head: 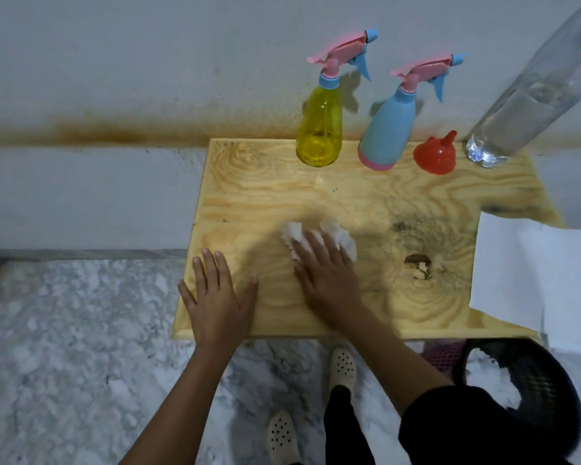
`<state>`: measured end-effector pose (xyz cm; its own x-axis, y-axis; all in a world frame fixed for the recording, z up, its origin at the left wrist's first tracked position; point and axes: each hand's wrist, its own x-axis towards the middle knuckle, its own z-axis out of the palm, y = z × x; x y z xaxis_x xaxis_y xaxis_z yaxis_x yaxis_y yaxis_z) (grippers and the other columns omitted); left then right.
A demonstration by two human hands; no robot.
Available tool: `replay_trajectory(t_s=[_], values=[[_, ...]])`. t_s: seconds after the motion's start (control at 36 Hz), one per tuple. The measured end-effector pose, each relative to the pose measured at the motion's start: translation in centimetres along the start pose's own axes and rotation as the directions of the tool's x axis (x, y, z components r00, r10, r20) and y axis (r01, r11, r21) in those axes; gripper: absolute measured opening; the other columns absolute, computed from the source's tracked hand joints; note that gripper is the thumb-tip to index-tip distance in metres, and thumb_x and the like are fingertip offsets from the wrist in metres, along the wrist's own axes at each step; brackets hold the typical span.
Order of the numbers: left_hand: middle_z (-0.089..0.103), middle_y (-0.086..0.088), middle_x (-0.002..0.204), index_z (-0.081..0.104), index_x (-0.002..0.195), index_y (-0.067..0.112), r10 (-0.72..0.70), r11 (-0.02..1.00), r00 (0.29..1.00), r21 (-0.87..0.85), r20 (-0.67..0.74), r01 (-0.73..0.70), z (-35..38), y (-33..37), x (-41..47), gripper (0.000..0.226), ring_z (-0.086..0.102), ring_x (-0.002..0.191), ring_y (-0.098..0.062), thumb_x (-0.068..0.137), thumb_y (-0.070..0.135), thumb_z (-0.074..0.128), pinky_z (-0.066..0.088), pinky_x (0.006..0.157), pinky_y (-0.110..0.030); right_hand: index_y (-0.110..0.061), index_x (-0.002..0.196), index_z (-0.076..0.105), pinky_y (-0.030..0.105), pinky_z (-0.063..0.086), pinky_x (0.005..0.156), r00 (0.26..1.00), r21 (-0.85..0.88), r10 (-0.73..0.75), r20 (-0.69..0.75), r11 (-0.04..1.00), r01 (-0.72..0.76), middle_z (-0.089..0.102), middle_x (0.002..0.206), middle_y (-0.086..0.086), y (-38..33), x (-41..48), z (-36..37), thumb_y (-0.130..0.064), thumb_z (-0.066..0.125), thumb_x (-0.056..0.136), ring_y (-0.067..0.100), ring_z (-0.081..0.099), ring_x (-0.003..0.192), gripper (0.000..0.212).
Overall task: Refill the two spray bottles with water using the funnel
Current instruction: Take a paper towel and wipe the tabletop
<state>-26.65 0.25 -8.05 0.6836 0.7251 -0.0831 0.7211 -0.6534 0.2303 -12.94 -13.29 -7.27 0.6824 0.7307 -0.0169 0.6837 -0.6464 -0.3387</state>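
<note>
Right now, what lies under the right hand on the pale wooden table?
A crumpled white paper towel lies under the right hand; its edges show past the fingers. The table spot beneath is covered.

- No text, label, brand, number or sign can be read anywhere in view.
</note>
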Motion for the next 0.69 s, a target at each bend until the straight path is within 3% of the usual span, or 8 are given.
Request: replay_trajectory(t_s=[0.08, 0.17, 0.25, 0.33, 0.44, 0.56, 0.61, 0.69], values=[[-0.002, -0.005, 0.16, 0.008, 0.152, 0.011, 0.014, 1.0, 1.0, -0.009, 0.003, -0.014, 0.0, -0.1, 0.0, 0.092, -0.005, 0.147, -0.021, 0.082, 0.072, 0.002, -0.004, 0.114, -0.052, -0.029, 0.139, 0.041, 0.042, 0.034, 0.107, 0.993, -0.077, -0.114, 0.032, 0.99, 0.117, 0.043, 0.146, -0.002, 1.8, -2.2, -0.5, -0.047, 0.018, 0.099, 0.024, 0.041, 0.134, 0.05], [-0.001, -0.007, 0.16, 0.008, 0.152, 0.01, 0.014, 1.0, 1.0, -0.019, -0.001, -0.014, -0.1, 0.1, -0.1, 0.093, -0.005, 0.147, -0.022, 0.081, 0.072, 0.003, -0.005, 0.114, -0.052, -0.028, 0.138, 0.043, 0.042, 0.037, 0.104, 0.996, -0.1, -0.084, 0.041, 0.991, 0.088, 0.043, 0.146, -0.002, 4.6, -4.0, -1.8, -0.047, 0.011, 0.099, 0.024, 0.042, 0.134, 0.053], [0.0, -0.008, 0.16, 0.008, 0.152, 0.01, 0.024, 1.0, 1.0, -0.019, 0.007, -0.024, -0.3, 0.2, -0.2, 0.094, -0.005, 0.147, -0.023, 0.08, 0.072, 0.002, -0.005, 0.114, -0.053, -0.026, 0.138, 0.044, 0.047, 0.034, 0.106, 0.996, -0.059, 0.085, -0.026, 0.995, -0.086, 0.04, 0.149, 0.0, 8.2, -6.3, -3.2, -0.052, 0.009, 0.097, 0.026, 0.035, 0.138, 0.06], [0.003, -0.011, 0.16, 0.012, 0.151, 0.007, 0.053, 0.999, 0.998, -0.011, 0.018, -0.053, -0.2, 0.3, -0.5, 0.094, -0.002, 0.147, -0.025, 0.082, 0.071, 0.005, -0.001, 0.115, -0.055, -0.03, 0.143, 0.035, 0.043, 0.02, 0.114, 0.946, -0.021, 0.306, -0.105, 0.951, -0.31, 0.031, 0.153, -0.001, 10.6, -9.1, -4.0, -0.049, 0.013, 0.096, 0.022, 0.021, 0.144, 0.056], [0.02, -0.02, 0.155, 0.028, 0.146, 0.001, 0.11, 0.994, 0.994, 0.002, 0.014, -0.11, 0.2, 0.5, -1.7, 0.086, 0.015, 0.145, -0.033, 0.088, 0.064, 0.021, 0.01, 0.112, -0.059, -0.027, 0.143, 0.038, 0.043, 0.017, 0.117, 0.859, 0.027, 0.461, -0.222, 0.884, -0.467, 0.034, 0.151, 0.005, 9.1, -10.0, -2.8, -0.045, 0.012, 0.095, 0.027, 0.022, 0.143, 0.057], [0.028, -0.022, 0.152, 0.035, 0.142, -0.001, 0.132, 0.991, 0.991, 0.017, -0.002, -0.132, 0.4, 1.1, -2.6, 0.082, 0.023, 0.142, -0.037, 0.089, 0.061, 0.027, 0.015, 0.11, -0.06, -0.022, 0.144, 0.037, 0.044, 0.015, 0.115, 0.786, 0.132, 0.581, -0.213, 0.814, -0.566, 0.029, 0.153, 0.008, 7.2, -9.5, -1.7, -0.033, 0.023, 0.097, 0.031, 0.019, 0.143, 0.05], [0.027, -0.022, 0.152, 0.034, 0.143, -0.001, 0.138, 0.99, 0.99, 0.022, -0.006, -0.138, 0.5, 1.2, -2.7, 0.084, 0.022, 0.142, -0.038, 0.089, 0.062, 0.025, 0.014, 0.11, -0.06, -0.018, 0.141, 0.042, 0.05, 0.024, 0.111, 0.79, 0.154, 0.566, -0.237, 0.824, -0.545, 0.036, 0.149, 0.013, 6.8, -9.6, -1.2, -0.028, 0.029, 0.098, 0.037, 0.027, 0.139, 0.046], [0.015, -0.019, 0.157, 0.023, 0.148, 0.003, 0.129, 0.992, 0.992, 0.009, 0.015, -0.129, 0.5, 1.0, -2.8, 0.089, 0.008, 0.146, -0.033, 0.087, 0.067, 0.021, 0.004, 0.114, -0.056, -0.01, 0.13, 0.055, 0.053, 0.042, 0.095, 0.788, 0.17, 0.517, -0.335, 0.855, -0.489, 0.052, 0.135, 0.018, 5.6, -9.9, -0.3, -0.022, 0.039, 0.093, 0.04, 0.043, 0.125, 0.042]])
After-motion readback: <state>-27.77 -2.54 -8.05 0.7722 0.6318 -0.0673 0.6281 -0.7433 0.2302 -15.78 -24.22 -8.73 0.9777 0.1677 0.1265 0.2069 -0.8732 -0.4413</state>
